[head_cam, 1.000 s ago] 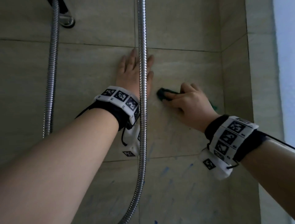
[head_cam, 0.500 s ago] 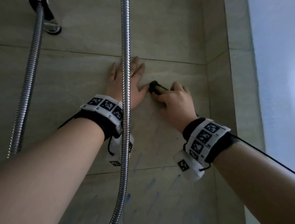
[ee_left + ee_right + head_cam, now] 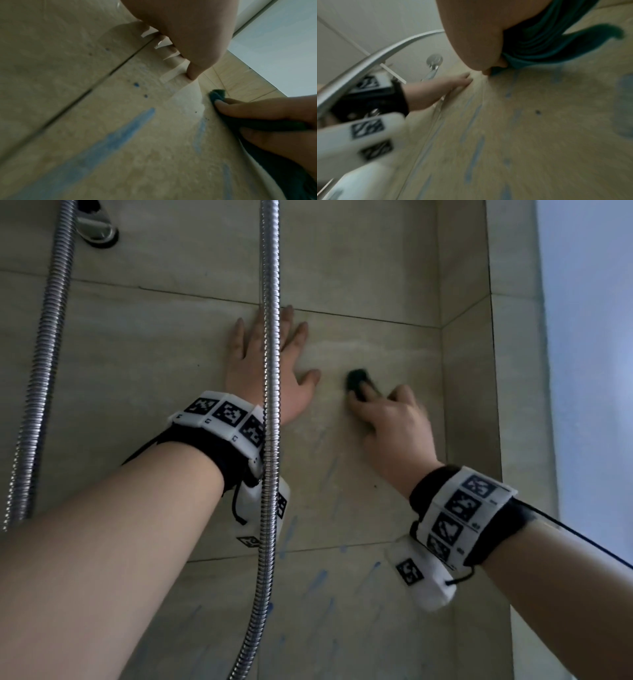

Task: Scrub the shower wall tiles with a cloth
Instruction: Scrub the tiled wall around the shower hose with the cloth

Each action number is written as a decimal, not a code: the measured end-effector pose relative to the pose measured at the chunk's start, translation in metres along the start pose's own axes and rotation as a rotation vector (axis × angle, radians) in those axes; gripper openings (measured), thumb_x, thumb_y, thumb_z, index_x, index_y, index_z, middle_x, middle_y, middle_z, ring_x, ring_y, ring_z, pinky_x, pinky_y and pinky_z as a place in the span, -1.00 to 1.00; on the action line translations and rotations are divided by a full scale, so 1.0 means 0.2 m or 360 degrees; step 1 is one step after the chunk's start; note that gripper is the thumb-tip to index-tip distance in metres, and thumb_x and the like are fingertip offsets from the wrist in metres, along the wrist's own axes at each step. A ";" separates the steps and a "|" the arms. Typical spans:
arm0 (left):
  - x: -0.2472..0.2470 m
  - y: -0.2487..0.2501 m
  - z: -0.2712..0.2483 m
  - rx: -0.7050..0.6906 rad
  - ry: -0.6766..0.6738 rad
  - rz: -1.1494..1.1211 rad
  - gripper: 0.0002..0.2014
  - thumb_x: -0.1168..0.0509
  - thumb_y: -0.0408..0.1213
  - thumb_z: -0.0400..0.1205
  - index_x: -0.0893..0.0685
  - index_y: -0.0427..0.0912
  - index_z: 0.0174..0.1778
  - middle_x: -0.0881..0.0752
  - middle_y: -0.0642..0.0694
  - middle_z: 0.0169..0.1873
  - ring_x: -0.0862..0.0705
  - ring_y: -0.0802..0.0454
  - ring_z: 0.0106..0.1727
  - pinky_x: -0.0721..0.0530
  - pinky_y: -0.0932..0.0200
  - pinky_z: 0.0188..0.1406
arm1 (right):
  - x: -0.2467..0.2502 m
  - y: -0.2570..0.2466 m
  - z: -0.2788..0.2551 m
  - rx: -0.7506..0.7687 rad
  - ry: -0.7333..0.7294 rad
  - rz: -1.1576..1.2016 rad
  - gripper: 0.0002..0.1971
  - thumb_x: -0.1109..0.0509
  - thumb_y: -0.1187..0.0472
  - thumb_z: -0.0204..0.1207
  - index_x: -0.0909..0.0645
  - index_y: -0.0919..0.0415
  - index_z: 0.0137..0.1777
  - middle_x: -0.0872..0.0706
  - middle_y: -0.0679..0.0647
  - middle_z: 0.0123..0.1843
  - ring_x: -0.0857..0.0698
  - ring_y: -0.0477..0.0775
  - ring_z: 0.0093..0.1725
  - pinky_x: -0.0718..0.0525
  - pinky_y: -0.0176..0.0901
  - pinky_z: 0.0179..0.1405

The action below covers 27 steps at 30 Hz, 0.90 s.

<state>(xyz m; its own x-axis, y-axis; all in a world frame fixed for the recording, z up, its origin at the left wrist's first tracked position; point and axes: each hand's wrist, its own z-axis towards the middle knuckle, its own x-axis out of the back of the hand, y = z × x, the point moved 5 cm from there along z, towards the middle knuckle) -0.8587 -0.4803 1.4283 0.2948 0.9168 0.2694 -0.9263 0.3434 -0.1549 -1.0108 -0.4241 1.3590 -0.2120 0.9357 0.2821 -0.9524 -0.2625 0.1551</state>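
Nearest the head camera, two bare forearms reach up to the beige wall tiles (image 3: 359, 508), each wrist wearing a black band with white marker blocks. Blue streaks (image 3: 106, 142) smear the lower tiles. A metal shower hose (image 3: 270, 405) hangs in front of the left wrist. Further up, the left hand (image 3: 267, 371) lies flat on the tile — its grip spread, fingers straight. Just to its right, apart from the thumb, the right hand (image 3: 394, 422) presses a dark teal cloth (image 3: 356, 378) against the wall, its grip pinching the bunched cloth between fingers and thumb — loose folds trailing under the palm in the right wrist view.
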 end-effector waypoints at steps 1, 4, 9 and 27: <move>0.00 0.00 0.00 -0.0004 -0.0008 0.0015 -0.29 -0.10 0.18 0.66 -0.07 0.00 0.70 0.11 0.00 0.70 0.19 -0.14 0.69 0.15 -0.17 0.65 | -0.01 -0.03 -0.03 0.0159 -0.0069 0.0013 -0.56 -0.17 0.30 0.46 -0.68 0.16 0.29 -0.76 0.11 0.18 -0.52 0.30 -0.12 -0.52 0.01 -0.17; 0.00 0.00 0.00 -0.0006 -0.0018 0.0022 -0.30 -0.09 0.17 0.66 -0.08 0.00 0.70 0.09 -0.01 0.70 0.17 -0.14 0.69 0.15 -0.18 0.65 | 0.04 0.03 -0.01 0.0188 -0.0121 -0.0236 -0.57 -0.19 0.30 0.55 -0.65 -0.01 0.35 -0.73 0.04 0.25 -0.51 0.28 -0.04 -0.41 0.00 -0.09; 0.00 0.03 -0.03 -0.0017 -0.0041 0.0016 -0.31 -0.10 0.12 0.67 -0.08 -0.02 0.70 0.07 -0.04 0.70 0.16 -0.15 0.69 0.16 -0.17 0.65 | 0.13 0.16 0.04 -0.0597 -0.0180 -0.0221 -0.48 -0.12 0.35 0.62 -0.42 0.00 0.55 -0.54 0.19 0.37 -0.44 0.30 0.27 -0.49 0.02 0.14; 0.00 0.04 -0.05 -0.0030 -0.0064 0.0023 -0.32 -0.11 0.09 0.68 -0.09 -0.02 0.69 0.07 -0.01 0.70 0.12 -0.16 0.69 0.17 -0.18 0.65 | -0.06 -0.18 -0.11 0.0111 -0.0197 -0.0531 -0.59 -0.08 0.27 0.46 -0.74 0.22 0.12 -0.75 0.12 0.01 -0.63 0.23 -0.10 -0.38 -0.14 -0.40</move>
<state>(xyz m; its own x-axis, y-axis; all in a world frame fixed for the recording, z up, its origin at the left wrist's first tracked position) -0.8631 -0.4749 1.4178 0.2715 0.9129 0.3048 -0.9256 0.3344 -0.1771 -0.9782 -0.4212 1.3295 0.1400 0.9380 0.3170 -0.9465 0.0328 0.3209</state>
